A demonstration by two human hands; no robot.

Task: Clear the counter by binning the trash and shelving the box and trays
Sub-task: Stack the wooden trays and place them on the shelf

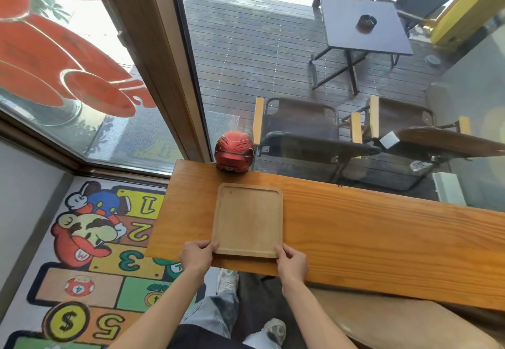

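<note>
**Tray grabbed by both near corners, looks ready to come off the tabletop**

So here's the setup: 1 wooden tray (pixel 247 220) sits flat on the long wooden tabletop (pixel 369 228), near its left end, long side pointing away from the person. The left hand (pixel 196 256) has the near-left corner and the right hand (pixel 291 262) has the near-right corner. Each grip is closed around the tray's edge, thumbs on top of the rim, fingers tucked out of sight underneath or along the side, can't tell which.

Why hold it like that? My guess is the 2-corner hold keeps a wide flat thing level once it lifts, and the near edge sits close to the tabletop's front edge, so fingers can get under it easily. The tray looks empty, so nothing to spill.

A red helmet (pixel 234 152) rests at the far edge just beyond the tray, not touching it. It's not trash, box or tray, so I'd leave it.

No trash or box visible on the tabletop, so this reads like a late step. The shelf isn't in view, so no idea which way the carry goes.
</note>
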